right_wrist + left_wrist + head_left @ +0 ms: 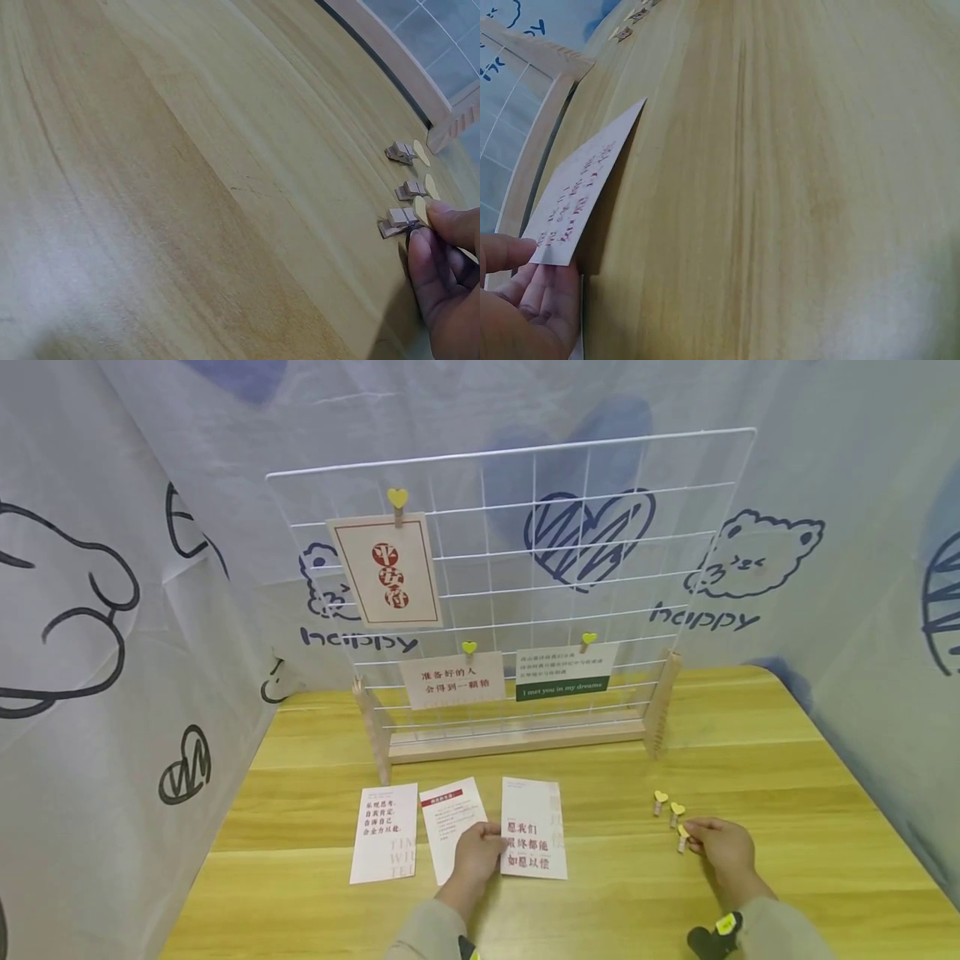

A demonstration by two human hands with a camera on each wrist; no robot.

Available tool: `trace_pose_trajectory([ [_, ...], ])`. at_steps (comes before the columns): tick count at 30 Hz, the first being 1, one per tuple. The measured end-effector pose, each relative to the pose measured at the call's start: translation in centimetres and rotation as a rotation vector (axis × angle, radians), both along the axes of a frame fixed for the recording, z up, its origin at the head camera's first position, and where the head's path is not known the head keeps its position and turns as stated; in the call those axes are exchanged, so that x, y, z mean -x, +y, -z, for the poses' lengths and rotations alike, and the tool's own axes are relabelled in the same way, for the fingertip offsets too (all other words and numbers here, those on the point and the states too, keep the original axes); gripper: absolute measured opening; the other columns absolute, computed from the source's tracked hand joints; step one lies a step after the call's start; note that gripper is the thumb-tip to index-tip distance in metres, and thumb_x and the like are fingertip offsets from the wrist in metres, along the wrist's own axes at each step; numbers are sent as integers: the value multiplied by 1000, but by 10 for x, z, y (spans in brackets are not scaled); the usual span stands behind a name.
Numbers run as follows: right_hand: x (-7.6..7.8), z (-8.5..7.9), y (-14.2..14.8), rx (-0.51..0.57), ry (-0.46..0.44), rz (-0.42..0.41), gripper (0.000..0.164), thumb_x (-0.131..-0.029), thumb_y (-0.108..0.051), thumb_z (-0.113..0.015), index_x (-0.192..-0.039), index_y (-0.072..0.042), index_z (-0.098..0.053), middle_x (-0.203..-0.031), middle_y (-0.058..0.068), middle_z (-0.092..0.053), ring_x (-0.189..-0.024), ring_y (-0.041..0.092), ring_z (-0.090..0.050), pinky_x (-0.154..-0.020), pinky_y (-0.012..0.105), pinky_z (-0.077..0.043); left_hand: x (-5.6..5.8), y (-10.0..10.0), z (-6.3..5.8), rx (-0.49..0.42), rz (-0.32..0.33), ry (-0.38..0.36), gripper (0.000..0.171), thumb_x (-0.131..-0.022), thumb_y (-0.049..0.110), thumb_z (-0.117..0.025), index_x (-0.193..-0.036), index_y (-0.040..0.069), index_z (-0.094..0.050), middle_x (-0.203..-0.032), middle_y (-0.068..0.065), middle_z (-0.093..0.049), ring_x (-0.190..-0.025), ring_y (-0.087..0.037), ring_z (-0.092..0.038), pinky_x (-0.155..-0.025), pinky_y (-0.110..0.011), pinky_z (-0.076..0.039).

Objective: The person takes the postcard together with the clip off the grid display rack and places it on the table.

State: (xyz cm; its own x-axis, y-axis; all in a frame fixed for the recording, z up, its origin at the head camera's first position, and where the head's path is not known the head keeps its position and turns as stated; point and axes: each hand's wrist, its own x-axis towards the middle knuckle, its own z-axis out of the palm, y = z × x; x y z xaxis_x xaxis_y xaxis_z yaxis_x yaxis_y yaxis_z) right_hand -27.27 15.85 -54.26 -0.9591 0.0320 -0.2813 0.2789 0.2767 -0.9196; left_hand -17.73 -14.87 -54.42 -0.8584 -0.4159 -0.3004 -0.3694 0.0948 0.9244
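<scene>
My left hand (pixel 480 857) pinches the left edge of a white card with red writing (pixel 534 827). In the left wrist view this card (pixel 585 184) is tilted up off the table, thumb on top and fingers beneath. At the right, my right hand (pixel 723 847) pinches the heart end of a small wooden clothespin (pixel 682 840) between thumb and fingers. Two more heart clothespins lie just beyond it, a nearer one (pixel 411 188) and a farther one (pixel 401 152). Partly under my left hand lies a card with a red band (pixel 450 818).
Another white card (pixel 384 831) lies at the left of the wooden table (pixel 300 910). Behind stands a white wire grid (pixel 510 510) in a wooden base (pixel 517 744). Clothespins hold a tall card (pixel 386 572), a white card (pixel 453 681) and a green-and-white card (pixel 562 672) on it.
</scene>
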Motion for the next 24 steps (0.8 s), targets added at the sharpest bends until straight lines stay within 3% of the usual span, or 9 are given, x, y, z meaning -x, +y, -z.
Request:
trace_pose_trajectory([
  [7,0,-7,1,35,-24,-24,34,-84,-3,-52,-105,22,-45,-69,-1,-58,-58,5,-54,-58,20,-50,-1,-2,-6,-93,53,-23,21,-78,-1,-53,-97,-10,-53,-77,-10,-57,-62,-14,-55,-55,-25,-49],
  [20,-1,-11,7,-43,-69,-32,41,-86,-17,-51,-109,17,-46,-77,2,-58,-66,7,-52,-60,20,-49,0,-4,-19,-22,145,-79,25,-82,11,-50,-97,-9,-52,-83,-13,-52,-70,-19,-52,-60,-29,-49],
  [24,-3,-16,10,-101,-63,-56,43,-87,-23,-48,-110,14,-46,-87,12,-59,-75,16,-55,-67,26,-48,0,-6,-22,1,162,-93,28,-82,11,-49,-98,-11,-52,-82,-13,-52,-70,-20,-53,-60,-29,-49],
])
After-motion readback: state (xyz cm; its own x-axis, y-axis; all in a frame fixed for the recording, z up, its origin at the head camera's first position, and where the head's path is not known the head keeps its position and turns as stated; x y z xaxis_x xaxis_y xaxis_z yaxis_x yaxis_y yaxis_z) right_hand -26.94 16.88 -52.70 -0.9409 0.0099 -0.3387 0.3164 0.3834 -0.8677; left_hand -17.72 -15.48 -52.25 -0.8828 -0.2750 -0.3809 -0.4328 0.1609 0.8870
